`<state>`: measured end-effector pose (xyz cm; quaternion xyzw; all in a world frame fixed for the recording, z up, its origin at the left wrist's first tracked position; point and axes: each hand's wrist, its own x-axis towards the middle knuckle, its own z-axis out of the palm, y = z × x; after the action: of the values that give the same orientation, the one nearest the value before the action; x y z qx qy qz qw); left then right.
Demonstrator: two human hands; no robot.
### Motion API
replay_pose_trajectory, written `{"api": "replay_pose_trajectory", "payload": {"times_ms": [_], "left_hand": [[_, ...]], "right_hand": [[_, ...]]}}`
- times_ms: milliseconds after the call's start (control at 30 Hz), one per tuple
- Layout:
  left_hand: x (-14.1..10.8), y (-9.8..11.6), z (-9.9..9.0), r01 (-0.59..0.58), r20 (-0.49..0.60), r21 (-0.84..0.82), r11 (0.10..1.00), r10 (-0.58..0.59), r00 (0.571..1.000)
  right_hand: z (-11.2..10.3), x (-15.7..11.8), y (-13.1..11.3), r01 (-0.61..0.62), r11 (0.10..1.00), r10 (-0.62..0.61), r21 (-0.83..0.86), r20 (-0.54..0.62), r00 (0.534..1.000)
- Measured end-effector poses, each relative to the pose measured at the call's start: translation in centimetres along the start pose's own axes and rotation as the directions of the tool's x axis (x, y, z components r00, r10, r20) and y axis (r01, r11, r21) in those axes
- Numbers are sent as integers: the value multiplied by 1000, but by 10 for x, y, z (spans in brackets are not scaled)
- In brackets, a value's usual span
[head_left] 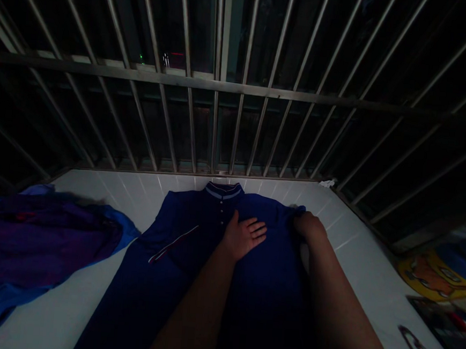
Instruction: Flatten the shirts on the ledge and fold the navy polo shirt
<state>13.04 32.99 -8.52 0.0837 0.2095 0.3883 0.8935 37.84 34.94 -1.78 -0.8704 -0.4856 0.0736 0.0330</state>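
A dark blue polo shirt (268, 268) lies spread on a white tiled surface, front side up. Its buttoned collar (223, 191) points toward the window. One sleeve, on the left, is folded in over the chest, and its striped cuff (174, 243) runs at a slant. My left hand (245, 236) rests on the shirt's chest, palm visible, fingers spread. At the shirt's right shoulder, my right hand (309, 223) has its fingers closed on the sleeve fabric. The fingertips there are partly hidden.
Metal window bars (239, 89) stand behind the white ledge (356, 243). On the left lies a heap of purple and blue clothing (46, 235). To the right are a yellow patterned item (438, 274) and a dark cord (419, 344). A crumpled white scrap (327, 183) sits near the bars.
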Motion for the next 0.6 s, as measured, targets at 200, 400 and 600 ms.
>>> {"api": "replay_pose_trajectory", "payload": {"times_ms": [200,400,600], "left_hand": [[3,7,-9,3,-64,-28,1000,-5,998],[2,3,6,-32,5,45,998,32,999],[5,-6,6,-68,-29,145,987,73,997]], "right_hand": [[-19,-36,-31,271,962,-271,-11,-23,962],[-35,-83,-48,708,670,-738,224,300,604],[-28,-54,-38,359,922,-352,-145,70,933]]}}
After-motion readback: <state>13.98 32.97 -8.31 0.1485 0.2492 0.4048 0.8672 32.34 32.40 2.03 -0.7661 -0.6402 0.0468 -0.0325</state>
